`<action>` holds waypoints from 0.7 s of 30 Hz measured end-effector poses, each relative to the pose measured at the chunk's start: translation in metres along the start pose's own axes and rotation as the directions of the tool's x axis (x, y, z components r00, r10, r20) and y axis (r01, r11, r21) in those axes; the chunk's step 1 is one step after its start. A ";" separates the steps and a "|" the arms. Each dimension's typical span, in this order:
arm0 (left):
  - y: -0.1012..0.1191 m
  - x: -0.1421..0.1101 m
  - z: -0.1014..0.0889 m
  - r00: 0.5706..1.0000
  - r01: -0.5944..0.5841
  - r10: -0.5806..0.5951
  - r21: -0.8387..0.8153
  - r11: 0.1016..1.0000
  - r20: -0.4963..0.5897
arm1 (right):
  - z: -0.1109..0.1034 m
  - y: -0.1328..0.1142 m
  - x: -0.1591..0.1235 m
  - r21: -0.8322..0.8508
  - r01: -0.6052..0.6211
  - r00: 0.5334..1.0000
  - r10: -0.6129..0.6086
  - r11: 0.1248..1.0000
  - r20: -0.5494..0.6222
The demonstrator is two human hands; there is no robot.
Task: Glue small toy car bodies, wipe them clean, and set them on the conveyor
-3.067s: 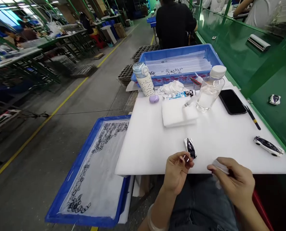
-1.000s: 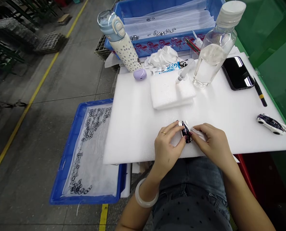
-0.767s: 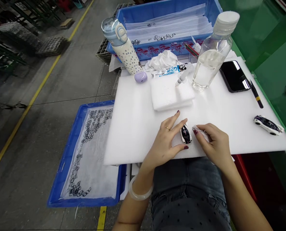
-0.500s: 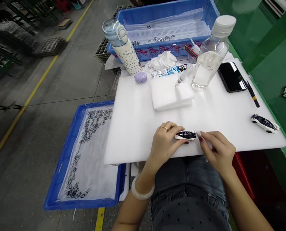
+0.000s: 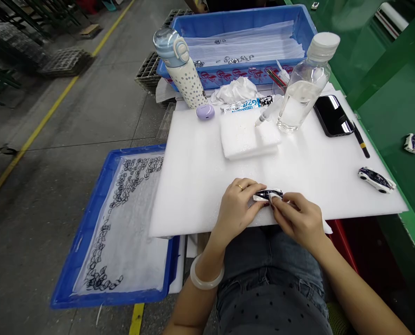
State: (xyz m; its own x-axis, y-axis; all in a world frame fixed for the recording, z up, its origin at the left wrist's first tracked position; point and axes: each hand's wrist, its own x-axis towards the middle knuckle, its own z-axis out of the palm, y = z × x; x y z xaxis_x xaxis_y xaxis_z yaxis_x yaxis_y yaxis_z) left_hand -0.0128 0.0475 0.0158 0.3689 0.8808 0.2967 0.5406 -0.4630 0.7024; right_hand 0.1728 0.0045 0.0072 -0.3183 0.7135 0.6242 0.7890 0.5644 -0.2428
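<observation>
Near the front edge of the white foam board (image 5: 193, 186), my left hand (image 5: 237, 204) grips a small white and dark toy car (image 5: 263, 194) between thumb and fingers. My right hand (image 5: 298, 216) is closed on a white cloth (image 5: 275, 197), pressed against the car's right part. The fingers hide that end of the car. A white corner, perhaps of the same cloth, shows beyond the right hand. Farther right, a second toy car (image 5: 377, 179) lies on the board.
Behind the hands sit a foam block (image 5: 242, 139) with a syringe (image 5: 263, 117), a tube (image 5: 244, 105), a clear bottle (image 5: 298, 100), a spotted flask (image 5: 186, 79) and a phone (image 5: 333, 116). Blue trays stand behind (image 5: 235, 77) and at lower left (image 5: 110, 300). Another car (image 5: 413, 143) rests on green.
My right hand has moved left, bringing the white cloth from beside the car's end onto the car. My left hand keeps its hold. The view has shifted slightly.
</observation>
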 end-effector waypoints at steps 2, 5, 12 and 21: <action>0.000 0.000 0.000 1.000 -0.001 0.001 -0.005 1.000 0.003 | -0.008 0.006 0.004 0.098 0.065 0.995 -0.072 0.993 0.068; 0.000 0.000 0.000 1.000 -0.010 0.010 -0.003 1.000 -0.003 | -0.025 0.023 0.022 0.083 0.016 0.996 -0.023 0.996 0.083; 0.001 -0.001 0.001 1.000 -0.005 0.005 0.002 1.000 -0.015 | -0.026 0.022 0.030 -0.120 -0.008 0.999 0.014 0.993 0.044; 0.009 0.002 -0.004 0.998 0.063 -0.064 0.020 0.998 0.029 | -0.015 0.016 0.013 0.345 -0.442 0.893 0.370 0.828 0.257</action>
State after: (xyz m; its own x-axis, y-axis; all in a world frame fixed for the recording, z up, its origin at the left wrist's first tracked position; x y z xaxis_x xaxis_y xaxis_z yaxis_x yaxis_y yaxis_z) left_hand -0.0103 0.0452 0.0246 0.3554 0.9053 0.2326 0.5778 -0.4084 0.7067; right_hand 0.1897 0.0166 0.0223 -0.1273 0.9524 0.2769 0.6131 0.2950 -0.7329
